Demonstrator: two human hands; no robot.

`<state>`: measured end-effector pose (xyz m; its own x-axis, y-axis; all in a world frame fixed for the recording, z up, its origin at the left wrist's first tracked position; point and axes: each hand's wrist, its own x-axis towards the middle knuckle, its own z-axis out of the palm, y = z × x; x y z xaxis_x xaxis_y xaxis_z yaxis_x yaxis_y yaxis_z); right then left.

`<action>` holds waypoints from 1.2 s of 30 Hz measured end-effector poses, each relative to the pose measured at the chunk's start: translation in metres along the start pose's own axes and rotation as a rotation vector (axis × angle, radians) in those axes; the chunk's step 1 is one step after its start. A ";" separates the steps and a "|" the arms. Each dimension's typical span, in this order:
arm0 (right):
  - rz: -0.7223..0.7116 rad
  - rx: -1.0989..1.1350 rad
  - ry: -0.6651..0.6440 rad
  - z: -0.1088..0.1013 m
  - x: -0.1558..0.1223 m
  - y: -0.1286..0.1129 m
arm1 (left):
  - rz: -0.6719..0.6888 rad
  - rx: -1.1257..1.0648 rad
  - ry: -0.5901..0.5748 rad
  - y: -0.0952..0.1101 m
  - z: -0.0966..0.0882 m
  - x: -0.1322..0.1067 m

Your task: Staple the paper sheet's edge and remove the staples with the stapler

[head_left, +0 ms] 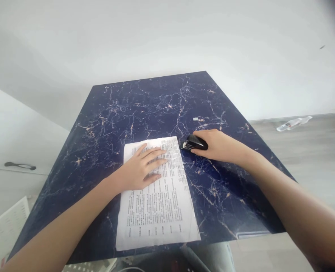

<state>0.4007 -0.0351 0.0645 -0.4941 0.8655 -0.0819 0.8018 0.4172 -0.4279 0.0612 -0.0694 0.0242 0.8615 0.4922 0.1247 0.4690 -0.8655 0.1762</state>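
Note:
Printed paper sheets [156, 211] lie on the dark blue marble-patterned table [145, 109], with the lower edge close to the table's near side. My left hand [143, 166] rests flat on the upper part of the paper, fingers spread. To the right of the paper, my right hand [213, 145] is wrapped around a small black stapler [195, 142]. The stapler's front end points left toward the paper's right edge, with a narrow gap between them. Whether there is one sheet or a stack is hard to tell.
A small white piece [195, 119] lies on the table beyond the stapler. A white wall stands behind the table. At left is a white cabinet with a dark handle [20, 166], and below it a white perforated item [8, 223]. A clear plastic package [293, 123] lies on the floor at right.

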 end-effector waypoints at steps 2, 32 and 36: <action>0.001 0.017 -0.028 -0.002 -0.002 0.001 | 0.001 0.007 -0.006 0.000 0.000 0.000; -0.348 0.145 -0.189 0.031 -0.027 -0.096 | -0.411 -0.317 0.469 -0.027 -0.006 -0.006; -0.229 0.074 -0.245 0.005 -0.034 -0.066 | -0.383 -0.324 0.438 -0.025 -0.005 -0.007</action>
<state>0.3629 -0.0929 0.0914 -0.7317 0.6558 -0.1858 0.6385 0.5640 -0.5237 0.0423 -0.0503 0.0236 0.4549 0.8107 0.3686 0.5847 -0.5841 0.5630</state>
